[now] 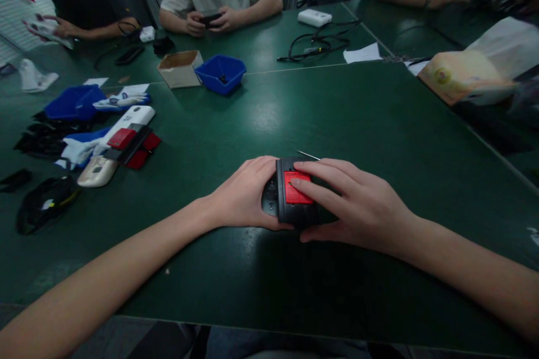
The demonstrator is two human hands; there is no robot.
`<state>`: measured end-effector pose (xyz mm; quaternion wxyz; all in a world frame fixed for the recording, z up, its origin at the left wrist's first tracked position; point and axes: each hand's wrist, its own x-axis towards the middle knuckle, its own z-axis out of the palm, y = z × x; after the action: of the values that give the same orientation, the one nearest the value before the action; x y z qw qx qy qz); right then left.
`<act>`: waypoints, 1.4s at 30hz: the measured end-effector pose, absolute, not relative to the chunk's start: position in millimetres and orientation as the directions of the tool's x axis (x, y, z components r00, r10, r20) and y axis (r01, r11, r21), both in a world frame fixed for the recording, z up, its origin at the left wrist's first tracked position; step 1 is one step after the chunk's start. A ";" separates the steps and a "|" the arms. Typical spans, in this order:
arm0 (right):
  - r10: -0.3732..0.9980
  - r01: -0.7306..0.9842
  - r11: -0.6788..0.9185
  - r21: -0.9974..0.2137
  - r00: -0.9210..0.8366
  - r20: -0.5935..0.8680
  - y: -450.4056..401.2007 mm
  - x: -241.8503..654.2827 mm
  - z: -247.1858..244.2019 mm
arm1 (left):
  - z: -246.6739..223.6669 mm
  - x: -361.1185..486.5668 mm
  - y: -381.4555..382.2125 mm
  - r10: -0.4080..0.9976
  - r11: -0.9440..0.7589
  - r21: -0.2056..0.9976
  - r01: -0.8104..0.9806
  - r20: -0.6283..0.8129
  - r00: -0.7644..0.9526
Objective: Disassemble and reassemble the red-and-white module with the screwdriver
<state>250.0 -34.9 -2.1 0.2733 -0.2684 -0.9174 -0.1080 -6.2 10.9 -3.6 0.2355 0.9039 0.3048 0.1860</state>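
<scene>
A black plastic case with a red ribbed panel [298, 193] sits between my hands, low over the green table near its front edge. My left hand [244, 193] wraps around the case's left end, thumb along the near side. From the right, my right hand [357, 196] grips the case, two fingertips lying on the red panel and the thumb at the near edge. Behind the right fingers a thin metal rod [309, 154] pokes out; what it belongs to is hidden. The case's right end is mostly covered by my hand.
Left on the green table [261, 106] lie a long white device [135, 118], red-and-black parts [132, 146], gloves [122, 101] and a blue bin [76, 102]. Farther back stand a cardboard box [181, 70], another blue bin [221, 74] and a coiled cable [314, 45]. Several people sit around.
</scene>
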 end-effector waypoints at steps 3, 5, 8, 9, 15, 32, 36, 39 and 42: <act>0.494 0.551 0.831 -0.075 -0.669 0.556 -32.0 253.4 -8.3 | -5.1 -6.4 10.4 0.638 -0.711 0.536 0.455 0.220 0.738; 0.515 0.541 0.831 -0.131 -0.659 0.548 -30.9 254.3 -10.6 | -5.1 -6.2 9.9 0.644 -0.714 0.518 0.471 0.223 0.732; 0.545 0.539 0.823 -0.180 -0.656 0.522 -29.7 254.2 -10.7 | -3.1 -5.1 9.0 0.663 -0.702 0.486 0.521 0.178 0.727; 0.548 0.537 0.822 -0.188 -0.658 0.516 -29.3 254.0 -10.3 | -2.4 -4.6 8.8 0.668 -0.696 0.479 0.535 0.161 0.726; 0.574 0.511 0.814 -0.279 -0.627 0.527 -27.6 253.8 -10.6 | -4.6 -7.2 10.3 0.675 -0.687 0.501 0.526 0.172 0.718; 0.753 0.531 0.658 -0.534 -0.468 0.463 -34.5 245.0 -6.6 | -0.4 -10.0 8.5 0.585 -0.713 0.637 0.293 0.310 0.749; 0.720 0.500 0.694 -0.518 -0.478 0.503 -35.8 243.8 -5.4 | 0.0 -8.8 6.5 0.549 -0.748 0.622 0.232 0.384 0.742; 0.674 0.469 0.739 -0.484 -0.485 0.558 -36.4 242.2 -2.9 | 0.3 -6.7 3.6 0.529 -0.760 0.627 0.173 0.443 0.724; 0.647 0.449 0.761 -0.468 -0.481 0.592 -35.6 241.4 -1.2 | 0.6 -5.6 1.4 0.539 -0.755 0.634 0.166 0.457 0.708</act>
<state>241.4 -35.6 -1.2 0.3951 -0.3218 -0.8512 0.1256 -5.6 1.4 0.6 0.2868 0.8784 0.2005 0.3254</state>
